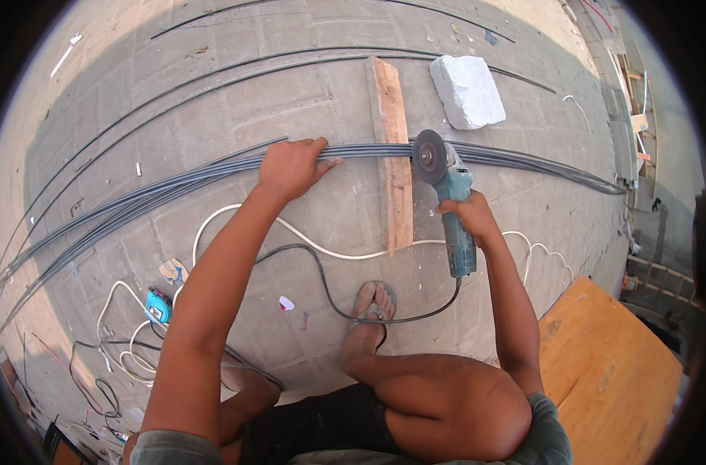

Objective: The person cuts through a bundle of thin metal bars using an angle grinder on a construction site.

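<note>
A bundle of thin grey steel rods (360, 150) runs from left to right across the paved ground. My left hand (291, 167) grips the bundle from above, left of a wooden plank (399, 201) that lies crosswise under the rods. In my right hand (475, 215) is a teal angle grinder (455, 190), my fingers wrapped round its body. Its dark cutting disc (430, 157) stands at the rods, just right of the plank; whether it touches them I cannot tell. A black cord (322, 273) trails from the grinder's lower end.
A white block (467, 91) lies beyond the grinder. Loose rods (237, 72) stretch across the far ground. A white cable (291, 225) loops near my feet, and a blue tape measure (158, 304) lies at the left. At the right is a wooden board (612, 372).
</note>
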Tool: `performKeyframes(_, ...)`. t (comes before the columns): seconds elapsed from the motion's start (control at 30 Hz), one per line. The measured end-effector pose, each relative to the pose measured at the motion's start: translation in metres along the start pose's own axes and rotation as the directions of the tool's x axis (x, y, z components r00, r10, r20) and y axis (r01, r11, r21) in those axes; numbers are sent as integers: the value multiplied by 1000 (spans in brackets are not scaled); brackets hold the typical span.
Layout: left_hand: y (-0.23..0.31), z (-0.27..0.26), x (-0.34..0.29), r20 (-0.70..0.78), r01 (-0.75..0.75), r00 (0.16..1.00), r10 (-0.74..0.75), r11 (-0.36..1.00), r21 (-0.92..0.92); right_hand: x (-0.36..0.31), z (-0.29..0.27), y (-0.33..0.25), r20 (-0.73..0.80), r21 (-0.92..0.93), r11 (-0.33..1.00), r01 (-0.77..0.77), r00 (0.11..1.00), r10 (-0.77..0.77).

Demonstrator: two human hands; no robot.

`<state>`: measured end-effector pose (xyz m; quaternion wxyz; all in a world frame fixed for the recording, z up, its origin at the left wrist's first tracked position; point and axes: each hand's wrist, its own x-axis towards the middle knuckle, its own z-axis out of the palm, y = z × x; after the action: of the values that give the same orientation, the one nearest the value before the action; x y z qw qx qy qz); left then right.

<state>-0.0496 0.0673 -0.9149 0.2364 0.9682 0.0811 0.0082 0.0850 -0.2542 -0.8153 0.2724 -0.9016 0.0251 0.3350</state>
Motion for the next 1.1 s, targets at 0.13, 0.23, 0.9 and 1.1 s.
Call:
performKeyframes(0.13, 1, -1, -1, 18, 5, 1000, -5, 1000, 15, -3, 0, 0, 8, 3, 1000, 8, 1000, -8)
performKeyframes(0.23, 5, -5, 1, 39, 16, 999, -16, 1000, 4, 0, -2, 3, -3, 17, 1000, 23, 1000, -23)
performKeyframes(0.9, -1, 2, -3, -29, -15, 999, 14, 1000, -9, -4, 3, 7, 8, 3, 1000, -20, 1000, 20)
performKeyframes(1.1, 2, 0, -2, 16, -4, 1000, 4, 1000, 5, -4, 5, 14, -6, 13, 999, 31, 1000, -31)
